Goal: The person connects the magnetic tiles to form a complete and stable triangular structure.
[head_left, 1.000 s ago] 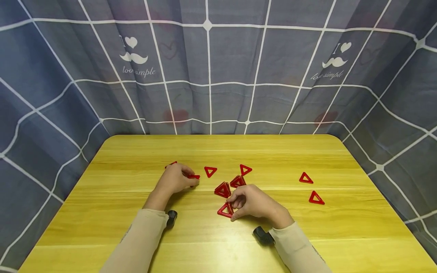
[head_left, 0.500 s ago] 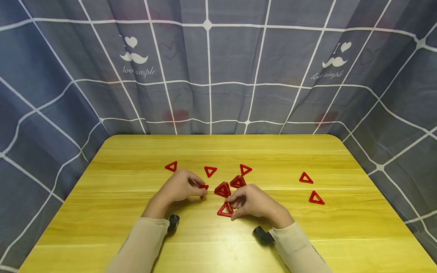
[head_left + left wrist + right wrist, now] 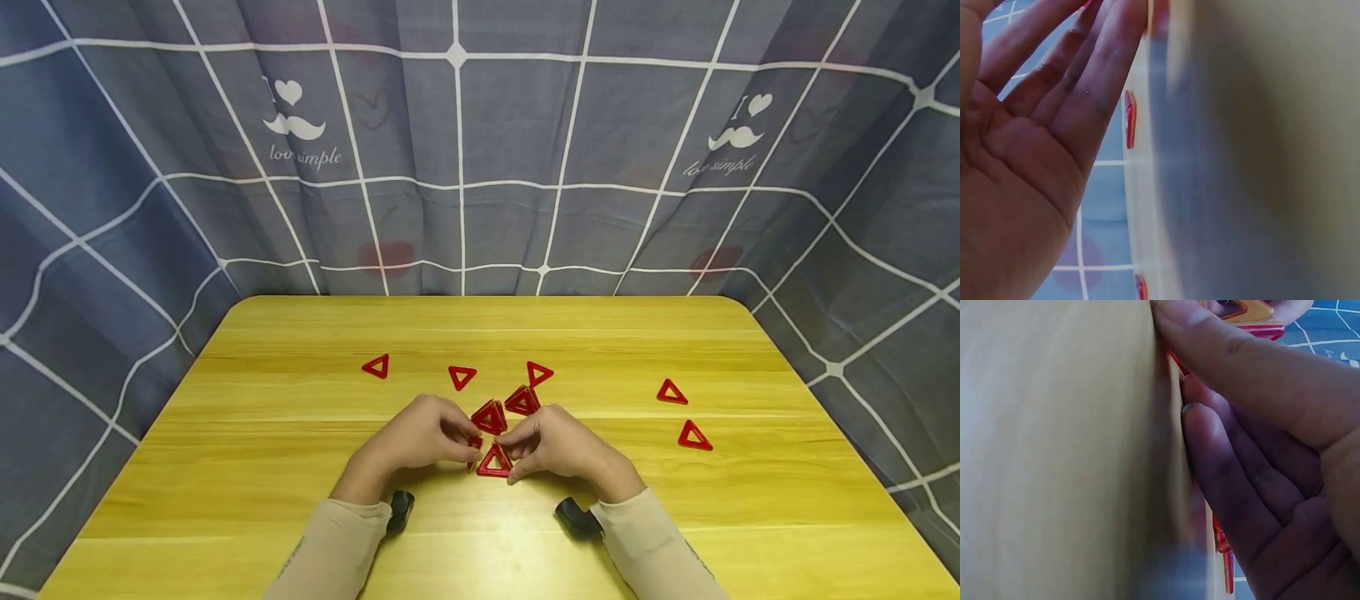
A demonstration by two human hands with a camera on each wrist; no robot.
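Note:
In the head view my left hand pinches a red triangle tile on edge between thumb and fingers, partly hidden by them. It stands close beside another red triangle tile low on the table. My right hand holds that tile at its right side, thumb at the near corner and fingers at the top. Just behind are two pyramid-like groups of red triangles, a nearer one and a farther one. The right wrist view shows the right thumb near a red edge.
Single red triangles lie on the wooden table: one at far left, one at back middle, one touching or near the farther group, and two at right, a back one and a front one. A grey checked curtain surrounds the table.
My left hand has carried its red triangle rightward and nearer, up beside the tile at the right hand. The right hand has stayed in place.

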